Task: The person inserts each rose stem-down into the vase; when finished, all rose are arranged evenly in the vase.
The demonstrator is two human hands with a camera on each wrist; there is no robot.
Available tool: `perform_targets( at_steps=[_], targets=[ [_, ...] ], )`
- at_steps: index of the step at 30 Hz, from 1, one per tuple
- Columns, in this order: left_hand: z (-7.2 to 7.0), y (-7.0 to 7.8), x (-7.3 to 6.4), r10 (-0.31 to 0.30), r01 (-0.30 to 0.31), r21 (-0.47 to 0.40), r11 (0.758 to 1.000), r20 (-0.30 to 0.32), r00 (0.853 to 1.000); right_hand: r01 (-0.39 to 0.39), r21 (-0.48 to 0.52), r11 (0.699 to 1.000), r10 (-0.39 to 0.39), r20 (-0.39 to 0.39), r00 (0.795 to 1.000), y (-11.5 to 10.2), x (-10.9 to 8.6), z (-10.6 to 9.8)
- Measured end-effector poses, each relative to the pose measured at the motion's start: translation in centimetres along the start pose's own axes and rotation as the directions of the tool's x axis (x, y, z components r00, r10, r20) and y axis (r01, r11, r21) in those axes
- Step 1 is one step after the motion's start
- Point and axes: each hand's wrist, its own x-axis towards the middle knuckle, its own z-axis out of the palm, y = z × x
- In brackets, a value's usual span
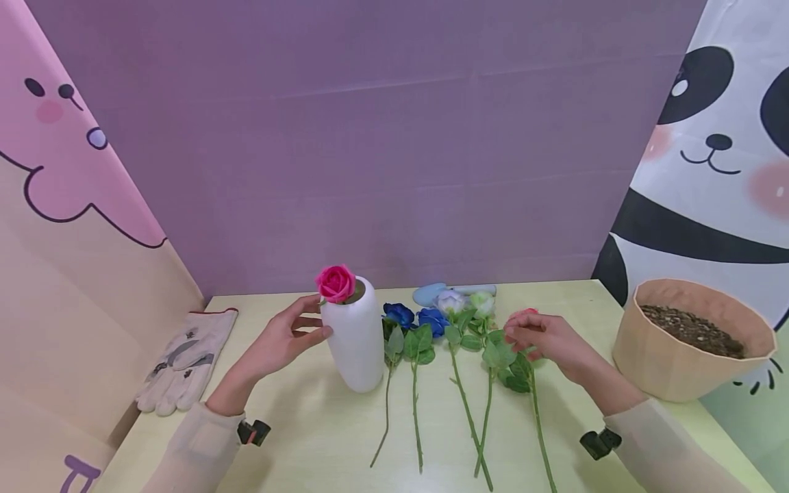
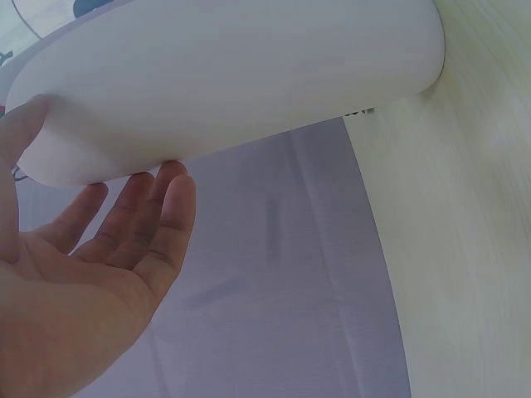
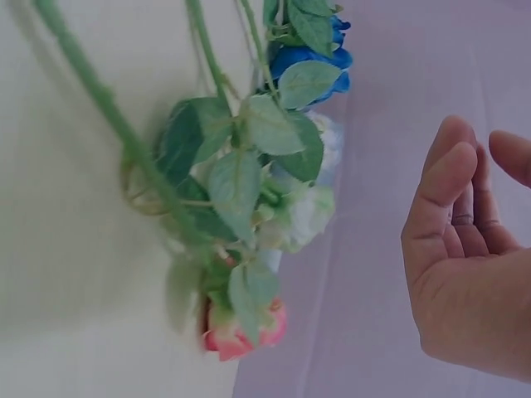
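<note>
A white vase (image 1: 354, 339) stands on the table with a hot-pink rose (image 1: 335, 283) in its mouth. My left hand (image 1: 292, 334) holds the vase's upper side, thumb in front and fingertips against the left side. In the left wrist view, those fingertips meet the vase wall (image 2: 249, 75). My right hand (image 1: 548, 339) hovers above the flower heads, fingers loosely bent, nothing between them. Closest to it is a coral-pink rose (image 3: 245, 332), partly hidden by the hand in the head view. Blue roses (image 1: 433, 321), a pale lilac flower (image 1: 451, 301) and a greenish-white flower (image 1: 483, 302) lie alongside.
Long green stems (image 1: 416, 418) stretch toward the table's front, two crossing. Behind the flowers lies a light-blue hand tool (image 1: 429, 294). Folded work gloves (image 1: 188, 363) rest on the left. A peach pot (image 1: 672, 356) holding soil stands at the right edge. A purple backdrop (image 1: 394, 150) rises behind.
</note>
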Motion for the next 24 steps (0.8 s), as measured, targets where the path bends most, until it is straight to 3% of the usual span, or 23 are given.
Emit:
perform_targets(
  at_steps=[24],
  targets=[
    [0.0, -0.2, 0.1, -0.010, 0.010, 0.011, 1.000, 0.004, 1.000, -0.101, 0.026, 0.995, 0.099, 0.060, 0.993, 5.5, -1.2, -1.1]
  ],
)
